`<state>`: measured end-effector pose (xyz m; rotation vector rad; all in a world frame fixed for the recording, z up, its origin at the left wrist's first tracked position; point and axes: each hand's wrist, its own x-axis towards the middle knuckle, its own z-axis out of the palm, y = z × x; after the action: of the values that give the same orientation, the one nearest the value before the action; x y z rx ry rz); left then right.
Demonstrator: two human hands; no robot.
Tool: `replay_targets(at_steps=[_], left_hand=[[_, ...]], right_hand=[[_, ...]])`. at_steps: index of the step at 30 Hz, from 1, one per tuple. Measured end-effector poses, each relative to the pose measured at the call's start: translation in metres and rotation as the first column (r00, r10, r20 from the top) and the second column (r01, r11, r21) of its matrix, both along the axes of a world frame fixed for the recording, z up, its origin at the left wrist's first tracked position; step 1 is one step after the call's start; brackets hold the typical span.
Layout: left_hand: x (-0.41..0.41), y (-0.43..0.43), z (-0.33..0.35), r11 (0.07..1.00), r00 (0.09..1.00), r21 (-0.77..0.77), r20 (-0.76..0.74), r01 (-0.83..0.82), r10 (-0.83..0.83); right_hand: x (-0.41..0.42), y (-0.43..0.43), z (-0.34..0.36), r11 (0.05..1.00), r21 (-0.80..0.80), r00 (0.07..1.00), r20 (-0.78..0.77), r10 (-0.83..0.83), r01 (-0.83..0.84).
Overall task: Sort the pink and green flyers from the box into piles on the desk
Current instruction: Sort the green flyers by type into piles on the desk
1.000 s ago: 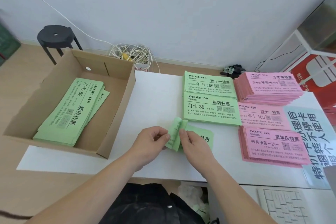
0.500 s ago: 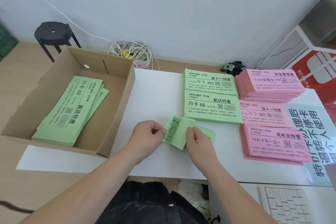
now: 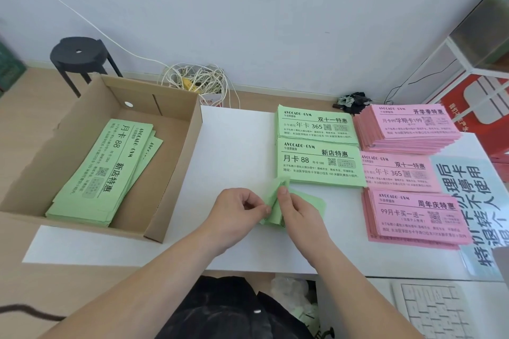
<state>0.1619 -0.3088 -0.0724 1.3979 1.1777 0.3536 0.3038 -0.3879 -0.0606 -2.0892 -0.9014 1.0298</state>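
A cardboard box (image 3: 176, 173) at the left of the white desk holds a stack of green flyers (image 3: 102, 173). Two green piles lie on the desk, a far one (image 3: 316, 125) and a nearer one (image 3: 319, 164). To their right lie three pink piles: a thick far pile (image 3: 407, 126), a middle pile (image 3: 399, 173) and a near pile (image 3: 416, 215). In front of the nearer green pile, both hands hold a small bundle of green flyers (image 3: 311, 201) bent upward. My left hand (image 3: 237, 212) pinches its left edge. My right hand (image 3: 296, 209) pinches the raised sheets.
A black stool (image 3: 78, 56) and a tangle of white cable (image 3: 198, 81) sit behind the box. A pale blue printed sheet (image 3: 479, 201) lies at the desk's right edge, and a white keyboard (image 3: 440, 308) lies at the lower right. Red shelving (image 3: 484, 102) stands far right.
The hands keep working the same green bundle: the sheets first stood folded up, then opened toward the left, and now stand pinched upright again. Both hands shifted only slightly.
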Motion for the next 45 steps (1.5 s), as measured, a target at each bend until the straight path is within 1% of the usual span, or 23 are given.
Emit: replay_targets(at_steps=[6, 8, 10, 11, 12, 14, 15, 16, 18, 21, 23, 25, 27, 29, 31, 33, 35, 36, 37, 39, 40, 43, 45], left_hand=[[-0.002, -0.006, -0.008, 0.98, 0.997, -0.199, 0.075, 0.006, 0.009], [-0.002, -0.006, -0.009, 0.963, 0.993, -0.268, 0.109, -0.016, 0.047], [-0.001, -0.002, -0.01, 0.944, 0.984, -0.323, 0.131, -0.071, 0.12], [-0.002, 0.003, -0.01, 0.936, 0.976, -0.326, 0.126, -0.13, 0.179], [-0.003, 0.008, -0.011, 0.932, 0.964, -0.294, 0.095, -0.21, 0.247], [-0.011, 0.02, -0.014, 0.934, 0.944, -0.144, -0.003, -0.328, 0.331], [-0.015, 0.024, -0.015, 0.939, 0.943, -0.086, -0.042, -0.333, 0.331], [-0.018, 0.027, -0.014, 0.949, 0.949, -0.054, -0.074, -0.311, 0.307], [-0.02, 0.029, -0.014, 0.965, 0.963, -0.044, -0.093, -0.257, 0.252], [-0.018, 0.028, -0.007, 0.965, 0.967, -0.069, -0.042, -0.254, 0.252], [-0.015, 0.025, -0.001, 0.962, 0.967, -0.113, 0.021, -0.25, 0.254], [-0.011, 0.023, 0.008, 0.969, 0.976, -0.154, 0.071, -0.193, 0.206], [-0.005, 0.021, 0.014, 0.984, 0.993, -0.153, 0.06, -0.092, 0.102], [-0.002, 0.022, 0.011, 0.998, 1.0, -0.062, -0.012, 0.017, -0.018], [-0.003, 0.026, 0.009, 0.995, 0.992, 0.057, -0.099, 0.08, -0.074], [-0.007, 0.031, 0.006, 0.992, 0.99, 0.073, -0.11, 0.101, -0.093], [-0.014, 0.033, 0.009, 0.99, 0.99, 0.051, -0.062, 0.129, -0.126], [-0.017, 0.034, 0.011, 0.988, 0.989, 0.059, -0.04, 0.144, -0.142], [-0.02, 0.034, 0.014, 0.985, 0.988, 0.076, -0.022, 0.152, -0.151], [-0.025, 0.036, 0.018, 0.984, 0.989, 0.106, 0.025, 0.142, -0.145], [-0.027, 0.038, 0.019, 0.986, 0.99, 0.112, 0.052, 0.127, -0.134], [-0.032, 0.042, 0.02, 0.992, 0.99, 0.091, 0.101, 0.088, -0.097], [-0.033, 0.041, 0.016, 0.994, 0.994, 0.073, 0.075, 0.08, -0.085]], right_hand=[[0.004, -0.002, -0.003, 1.0, -0.014, 1.0, -0.014, -0.007, 0.007], [0.005, -0.002, -0.003, 0.999, -0.022, 0.999, -0.025, -0.032, 0.032], [0.007, -0.004, -0.002, 0.999, -0.02, 0.998, -0.042, -0.05, 0.049], [0.008, -0.004, -0.001, 0.998, -0.021, 0.998, -0.039, -0.056, 0.055], [0.008, -0.004, -0.001, 0.997, -0.024, 0.997, -0.032, -0.068, 0.067], [0.008, -0.003, -0.001, 0.995, -0.028, 0.995, -0.026, -0.1, 0.099], [0.008, -0.003, -0.001, 0.993, -0.025, 0.993, -0.024, -0.112, 0.112], [0.007, -0.003, -0.002, 0.993, -0.016, 0.993, -0.023, -0.12, 0.119], [0.005, -0.004, -0.002, 0.993, -0.005, 0.993, -0.019, -0.121, 0.12], [0.002, -0.002, -0.001, 0.995, -0.018, 0.996, 0.001, -0.093, 0.093], [0.0, -0.001, 0.002, 0.998, -0.017, 0.998, -0.018, -0.064, 0.064], [0.0, -0.001, 0.006, 1.0, -0.011, 0.998, -0.066, -0.01, 0.009], [-0.001, -0.003, 0.009, 0.999, -0.02, 0.993, -0.116, 0.035, -0.038], [0.0, -0.004, 0.01, 0.993, -0.062, 0.99, -0.103, 0.097, -0.104], [0.004, -0.008, 0.001, 0.99, -0.066, 0.99, -0.075, 0.118, -0.123], [0.01, -0.016, -0.004, 1.0, 0.008, 1.0, 0.012, 0.024, -0.024], [0.022, -0.024, -0.006, 0.992, 0.07, 0.978, 0.17, -0.117, 0.106], [0.027, -0.027, -0.004, 0.982, 0.07, 0.965, 0.188, -0.183, 0.173], [0.032, -0.028, -0.001, 0.97, 0.048, 0.96, 0.135, -0.245, 0.24], [0.04, -0.03, 0.003, 0.941, 0.038, 0.938, -0.102, -0.332, 0.337], [0.043, -0.029, 0.004, 0.931, 0.052, 0.922, -0.169, -0.348, 0.361], [0.047, -0.029, 0.012, 0.906, 0.171, 0.918, -0.161, -0.363, 0.388], [0.047, -0.028, 0.013, 0.898, 0.228, 0.925, -0.135, -0.354, 0.377]])
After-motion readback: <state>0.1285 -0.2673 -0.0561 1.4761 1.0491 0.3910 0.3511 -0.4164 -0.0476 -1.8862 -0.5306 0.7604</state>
